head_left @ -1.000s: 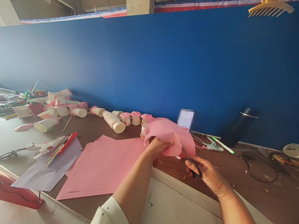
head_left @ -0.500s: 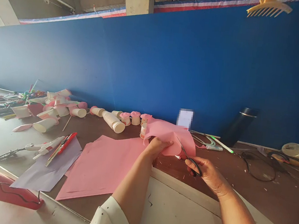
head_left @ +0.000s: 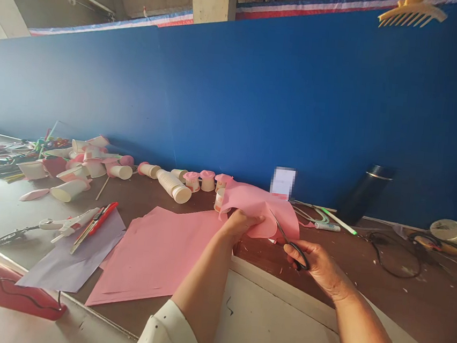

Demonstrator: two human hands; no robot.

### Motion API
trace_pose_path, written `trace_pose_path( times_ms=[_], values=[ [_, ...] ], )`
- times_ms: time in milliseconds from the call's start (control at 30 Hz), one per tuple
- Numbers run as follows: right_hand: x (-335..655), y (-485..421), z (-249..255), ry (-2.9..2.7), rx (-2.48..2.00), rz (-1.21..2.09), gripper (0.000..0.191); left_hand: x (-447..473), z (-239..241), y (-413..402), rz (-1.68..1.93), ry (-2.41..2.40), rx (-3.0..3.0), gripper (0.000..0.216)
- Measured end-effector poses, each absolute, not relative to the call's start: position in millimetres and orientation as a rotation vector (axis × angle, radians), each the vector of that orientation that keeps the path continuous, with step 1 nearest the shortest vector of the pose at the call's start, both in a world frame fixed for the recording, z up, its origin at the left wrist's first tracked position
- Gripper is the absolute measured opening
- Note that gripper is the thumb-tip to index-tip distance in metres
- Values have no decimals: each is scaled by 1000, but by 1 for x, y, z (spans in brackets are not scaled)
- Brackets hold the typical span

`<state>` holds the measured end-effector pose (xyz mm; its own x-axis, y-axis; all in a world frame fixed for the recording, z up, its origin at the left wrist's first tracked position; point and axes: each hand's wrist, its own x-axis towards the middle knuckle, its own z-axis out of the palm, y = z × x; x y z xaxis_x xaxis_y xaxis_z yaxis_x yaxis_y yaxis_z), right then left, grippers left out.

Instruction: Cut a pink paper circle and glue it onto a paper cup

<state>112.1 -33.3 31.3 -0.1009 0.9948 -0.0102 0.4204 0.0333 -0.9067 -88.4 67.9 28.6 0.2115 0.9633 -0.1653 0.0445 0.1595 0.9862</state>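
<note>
My left hand (head_left: 243, 224) pinches the lower left edge of a curved sheet of pink paper (head_left: 250, 198), raised above the table. In my right hand (head_left: 317, 261) is a pair of scissors (head_left: 298, 254) with black handles, fingers through the loops. Its blades lie against the pink sheet, along a cut edge, pointing up and left. Flat on the table to the left of my left forearm rests a stack of pink paper (head_left: 155, 256). Small paper cups with pink tops (head_left: 207, 181) stand just behind the held sheet, which partly hides one.
A red utility knife (head_left: 96, 226) and a glue gun (head_left: 70, 223) lie on lilac paper (head_left: 78, 265) at left. Behind them are a nested row of paper cups (head_left: 172, 186) and a pile of cups. A dark bottle (head_left: 366, 193), cables and a green-tipped marker (head_left: 339, 221) are at right.
</note>
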Motion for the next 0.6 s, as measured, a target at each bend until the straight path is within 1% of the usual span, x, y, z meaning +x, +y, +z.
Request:
trace_pose_path(
  times_ms=[233,400,600],
  values=[
    [113,-33,30,-1576,-1437,1063,40,-89,31,67,959,1185,1272,34],
    [114,-33,28,-1578,-1432,1077,43,-90,35,65,916,1176,1256,40],
    [117,-32,27,-1578,-1452,1095,45,-90,35,65,921,1147,1238,40]
  ],
)
